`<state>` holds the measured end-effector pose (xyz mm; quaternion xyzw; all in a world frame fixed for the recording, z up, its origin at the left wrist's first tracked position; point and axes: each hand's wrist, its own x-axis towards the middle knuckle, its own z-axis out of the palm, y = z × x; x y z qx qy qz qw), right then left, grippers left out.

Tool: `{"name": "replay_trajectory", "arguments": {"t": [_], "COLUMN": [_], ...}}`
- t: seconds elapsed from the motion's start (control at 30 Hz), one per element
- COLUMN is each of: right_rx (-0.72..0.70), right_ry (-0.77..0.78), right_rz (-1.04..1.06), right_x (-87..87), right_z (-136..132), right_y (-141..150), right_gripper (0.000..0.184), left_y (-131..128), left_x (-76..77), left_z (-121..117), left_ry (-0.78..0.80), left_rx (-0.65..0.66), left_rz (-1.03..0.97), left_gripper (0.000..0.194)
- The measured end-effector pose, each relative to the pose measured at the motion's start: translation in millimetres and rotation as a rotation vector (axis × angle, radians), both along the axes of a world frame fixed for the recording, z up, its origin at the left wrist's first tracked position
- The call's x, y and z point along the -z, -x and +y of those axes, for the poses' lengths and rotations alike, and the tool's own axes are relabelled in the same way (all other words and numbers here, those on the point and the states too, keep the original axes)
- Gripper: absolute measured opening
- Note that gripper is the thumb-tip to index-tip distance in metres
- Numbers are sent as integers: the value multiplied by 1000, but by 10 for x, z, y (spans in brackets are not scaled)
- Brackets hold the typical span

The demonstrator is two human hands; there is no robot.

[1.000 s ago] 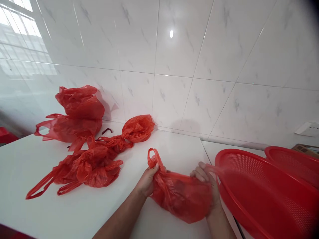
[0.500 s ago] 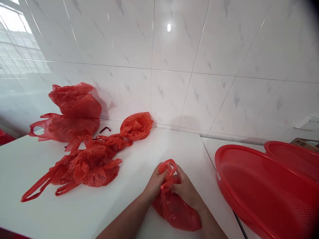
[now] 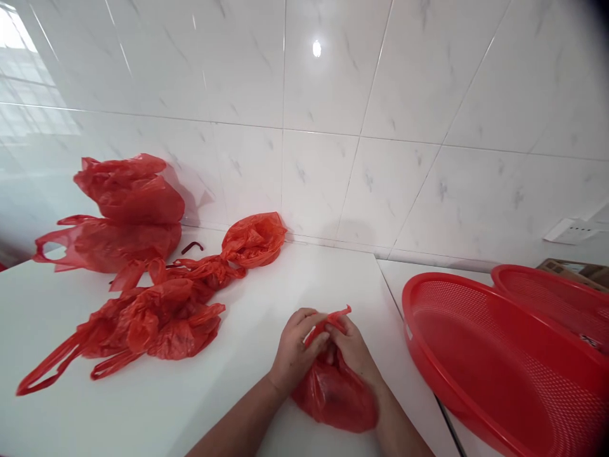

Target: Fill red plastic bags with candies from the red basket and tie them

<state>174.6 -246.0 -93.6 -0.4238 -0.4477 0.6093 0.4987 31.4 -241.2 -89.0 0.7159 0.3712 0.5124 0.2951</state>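
Near the front of the white table (image 3: pixel 257 304), a red plastic bag (image 3: pixel 335 400) rests with a bulging lower part; its contents are not clear through the film. My left hand (image 3: pixel 297 346) is closed around the gathered neck of this bag from the left. From the right, my right hand (image 3: pixel 352 346) grips the same neck, fingers curled into the plastic. A short twisted end of the bag sticks up between my hands. Some fingertips are hidden in the folds.
Several red plastic bags (image 3: pixel 157 317) lie crumpled at the left, with stacked full-looking bags (image 3: pixel 137 197) behind. A round red bag (image 3: pixel 254 240) sits by the tiled wall (image 3: pixel 323 184). Large red plastic baskets (image 3: pixel 480 349) stand at the right. A wall socket (image 3: pixel 568 231) is beyond them.
My left hand has turned over the bag's neck and its fingers have closed across it. The upright handle loop now shows as a short end pointing right. The view has shifted slightly right.
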Motion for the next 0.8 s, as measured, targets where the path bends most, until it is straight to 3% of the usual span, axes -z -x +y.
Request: {"name": "replay_trajectory", "arguments": {"t": [0.2,0.3,0.4,0.53,0.7,0.8], "right_rx": [-73,-114,-97,-112,-124,-7], "right_ry": [76,95,99,92,26,-7], "right_rz": [203,348,378,282,109,-127], "right_x": [-103,-235,-317,-288,-215,-172], "right_z": [-92,-197,-261,-205,-103,-77], "right_y": [-43,-27,-30,-84,-142,-138], "right_gripper": [12,17,28,24,38,34], "left_y": [-29,-18,-1,-7,-20,-23], "left_x": [14,3,-24,-13,10,-12], "left_z": [24,45,49,36,23,-1], "left_ry": [329,375,408,538,514,463], "left_rx": [-39,-41,61,198,126,83], "left_rz": [-109,-129,-199,-245,-259,-206], "left_gripper": [13,8,10,17,15,11]}}
